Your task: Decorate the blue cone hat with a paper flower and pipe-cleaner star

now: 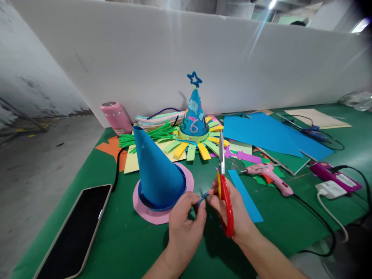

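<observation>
My left hand (187, 221) pinches a small blue piece with thin strands (202, 199); its exact kind is hard to tell. The thumb and finger of my right hand (229, 205) meet the same piece from the other side. Red-handled scissors (227, 205) are held in that right hand, blades pointing away from me and closed together. Just left of my hands stands a blue paper cone (158, 174) with its tip leaning left, on a pink paper brim (188, 176). A blue paper strip (245, 195) lies to the right of the scissors.
Behind stands a decorated cone hat (194, 112) with a blue star. A pink glue gun (266, 172) with its cord lies right, near a purple device (334, 176) and white charger (331, 189). Left are a phone (77, 232), green pipe cleaners (148, 134) and a pink bottle (116, 118).
</observation>
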{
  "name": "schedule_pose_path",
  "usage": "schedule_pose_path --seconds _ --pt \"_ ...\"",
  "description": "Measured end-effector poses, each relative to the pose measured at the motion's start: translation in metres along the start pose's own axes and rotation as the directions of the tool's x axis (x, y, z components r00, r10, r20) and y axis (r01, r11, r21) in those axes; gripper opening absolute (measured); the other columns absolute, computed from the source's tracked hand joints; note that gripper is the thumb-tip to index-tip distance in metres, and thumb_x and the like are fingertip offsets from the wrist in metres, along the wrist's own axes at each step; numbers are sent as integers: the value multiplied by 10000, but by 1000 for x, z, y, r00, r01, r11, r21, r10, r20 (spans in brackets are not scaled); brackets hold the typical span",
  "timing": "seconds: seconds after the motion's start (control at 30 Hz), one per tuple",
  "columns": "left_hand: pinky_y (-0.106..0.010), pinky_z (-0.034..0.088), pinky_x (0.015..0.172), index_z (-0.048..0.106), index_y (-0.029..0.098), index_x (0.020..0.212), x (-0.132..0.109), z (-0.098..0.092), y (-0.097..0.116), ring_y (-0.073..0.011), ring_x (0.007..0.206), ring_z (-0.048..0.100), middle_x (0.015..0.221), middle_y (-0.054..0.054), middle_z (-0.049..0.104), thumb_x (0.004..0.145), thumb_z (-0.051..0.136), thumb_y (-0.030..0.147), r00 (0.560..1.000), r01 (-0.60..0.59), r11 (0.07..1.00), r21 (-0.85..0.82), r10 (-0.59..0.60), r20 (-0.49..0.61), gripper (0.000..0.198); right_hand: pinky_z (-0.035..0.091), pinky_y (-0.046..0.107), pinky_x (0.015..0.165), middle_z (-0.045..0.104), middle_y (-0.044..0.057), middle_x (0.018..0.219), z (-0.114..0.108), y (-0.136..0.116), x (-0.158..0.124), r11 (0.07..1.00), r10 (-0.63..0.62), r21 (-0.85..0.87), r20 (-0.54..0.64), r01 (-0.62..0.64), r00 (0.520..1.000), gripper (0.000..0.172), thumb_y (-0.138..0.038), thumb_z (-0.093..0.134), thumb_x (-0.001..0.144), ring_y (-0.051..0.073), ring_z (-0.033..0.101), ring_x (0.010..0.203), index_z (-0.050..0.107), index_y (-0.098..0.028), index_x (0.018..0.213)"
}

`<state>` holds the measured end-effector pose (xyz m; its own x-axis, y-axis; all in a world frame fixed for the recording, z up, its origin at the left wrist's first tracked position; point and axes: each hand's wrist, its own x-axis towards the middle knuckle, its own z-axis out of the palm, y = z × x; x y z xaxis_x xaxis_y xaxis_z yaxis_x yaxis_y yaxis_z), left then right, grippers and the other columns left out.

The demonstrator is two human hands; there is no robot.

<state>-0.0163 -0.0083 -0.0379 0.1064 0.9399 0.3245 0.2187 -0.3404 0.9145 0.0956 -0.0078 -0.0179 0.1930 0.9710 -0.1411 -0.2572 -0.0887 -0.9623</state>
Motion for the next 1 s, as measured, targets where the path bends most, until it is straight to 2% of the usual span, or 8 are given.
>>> schedule_pose_path --seconds 0.07,0.17,0.27,0.43,0.5,0.8,0.9,1.0 --pt "-243 401 550 541 171 665 2 0 1 -127 583 491 624 -3 527 725 531 182 989 149 986 -78 -148 9 62 398 186 575 485 -74 662 -2 0 0 1000 11 -22 15 -10 1000 267 -159 683 609 76 474 605 454 -203 738" --pt "-209 362 486 547 156 666 7 0 0 -95 490 454 533 29 506 710 566 228 918 393 880 -268 -392 59 86 402 187 549 510 -67 657 -5 2 0 997 38 -73 41 -35 998 252 -199 673 644 83 492 603 451 -210 763" --pt "-198 349 493 548 144 652 10 0 -2 -80 472 445 500 38 503 686 605 238 863 490 753 -439 -490 123 115 415 204 545 518 -60 660 -7 4 -1 993 28 -116 43 -23 999 256 -220 676 650 94 507 598 456 -214 778" --pt "-192 345 528 549 143 643 11 -1 -1 -63 480 439 516 43 513 678 622 219 832 530 646 -548 -523 188 112 441 234 624 509 -38 740 -7 7 -2 983 -69 -169 -1 68 998 253 -211 678 649 115 523 684 467 -222 789" --pt "-199 349 532 550 141 639 11 -1 0 -64 482 444 545 35 526 677 621 220 826 541 623 -565 -522 214 113 447 237 611 511 -38 730 -8 8 -2 984 -66 -165 0 65 998 276 -211 684 640 119 526 674 460 -228 802" --pt "-213 359 523 563 133 654 11 -3 0 -74 483 464 578 14 549 689 604 226 818 567 629 -532 -502 280 108 440 214 526 500 -56 634 -12 7 -2 988 -21 -153 28 25 999 257 -240 690 625 111 516 573 482 -222 775" --pt "-204 353 503 560 135 640 12 -5 1 -69 471 458 565 16 551 690 607 229 816 566 632 -529 -521 252 116 463 224 572 505 -31 686 -25 1 -9 982 39 -190 79 -24 996 202 -293 675 638 123 521 622 533 -205 750" --pt "-196 357 503 560 137 631 13 -7 0 -65 468 459 555 18 556 691 607 231 819 555 632 -541 -527 226 121 486 258 650 562 2 751 -49 -7 -19 955 116 -288 147 -70 982 188 -325 653 651 163 550 701 588 -211 786"
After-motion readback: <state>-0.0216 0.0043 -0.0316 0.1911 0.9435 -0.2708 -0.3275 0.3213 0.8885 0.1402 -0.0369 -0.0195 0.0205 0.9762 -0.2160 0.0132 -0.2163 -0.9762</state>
